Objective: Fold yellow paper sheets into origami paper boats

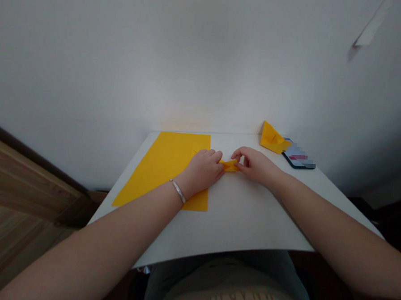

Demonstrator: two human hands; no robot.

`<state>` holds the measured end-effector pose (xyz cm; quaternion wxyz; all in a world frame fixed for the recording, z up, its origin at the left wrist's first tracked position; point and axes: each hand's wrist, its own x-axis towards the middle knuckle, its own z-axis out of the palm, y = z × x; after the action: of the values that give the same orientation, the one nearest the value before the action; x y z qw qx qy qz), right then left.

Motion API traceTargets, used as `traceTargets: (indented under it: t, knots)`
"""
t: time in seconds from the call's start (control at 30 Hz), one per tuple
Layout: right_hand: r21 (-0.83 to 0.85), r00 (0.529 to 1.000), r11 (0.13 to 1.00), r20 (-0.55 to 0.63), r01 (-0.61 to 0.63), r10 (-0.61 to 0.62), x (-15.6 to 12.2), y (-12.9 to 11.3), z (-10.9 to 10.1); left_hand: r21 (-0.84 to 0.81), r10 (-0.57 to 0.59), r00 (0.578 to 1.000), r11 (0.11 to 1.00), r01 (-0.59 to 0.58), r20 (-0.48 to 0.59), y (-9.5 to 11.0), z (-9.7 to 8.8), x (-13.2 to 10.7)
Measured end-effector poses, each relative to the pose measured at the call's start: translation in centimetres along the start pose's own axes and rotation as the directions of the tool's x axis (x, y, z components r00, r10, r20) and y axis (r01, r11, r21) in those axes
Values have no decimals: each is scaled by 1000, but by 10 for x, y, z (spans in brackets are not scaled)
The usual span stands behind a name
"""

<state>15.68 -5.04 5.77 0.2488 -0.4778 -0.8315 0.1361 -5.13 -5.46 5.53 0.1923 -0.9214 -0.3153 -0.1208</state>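
Observation:
My left hand (204, 168) and my right hand (253, 164) meet over the middle of a small white table (244, 219). Both pinch a small folded piece of yellow paper (229, 165) from either end, fingers curled around it. The piece lies low on the tabletop. A silver bracelet sits on my left wrist. Under my left hand lies a flat sheet of yellow paper (162, 166), stretching toward the table's left edge.
A finished yellow folded paper shape (273, 139) stands at the table's far right corner, beside a dark phone (299, 158) lying flat. A white wall rises right behind the table. Wooden floor shows at the left, and my lap is under the near edge.

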Motion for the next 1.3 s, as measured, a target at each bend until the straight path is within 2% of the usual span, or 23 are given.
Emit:
traceTargets:
  t: [0.1, 0.3, 0.47, 0.57, 0.7, 1.0, 1.3]
  knots:
    - [-59, 993, 992, -26, 114, -116, -2, -4, -8, -26, -10, 1000, 1000, 10, 18, -1, 1, -1]
    - [-116, 955, 948, 44, 297, -294, -8, -13, -14, -30, -14, 1000, 999, 14, -6, -2, 6, -2]
    - [-299, 926, 877, 120, 377, -358, -8, -12, -14, -38, -43, 999, 998, 44, 13, -1, 6, -1]
    - [-394, 924, 836, 159, 382, -348, -7, -12, -15, -47, -63, 997, 997, 65, 34, 0, 4, -1]
    - [-408, 941, 848, 151, 339, -303, -7, -12, -13, -58, -83, 995, 995, 86, 55, 2, 3, -1]
    - [-441, 958, 859, 228, 259, -172, -5, -15, -8, -48, -92, 994, 994, 95, 65, 5, 1, 2]
    - [-468, 970, 855, 194, 224, -148, -5, -13, -6, -31, -74, 996, 997, 76, 38, 11, -1, 4]
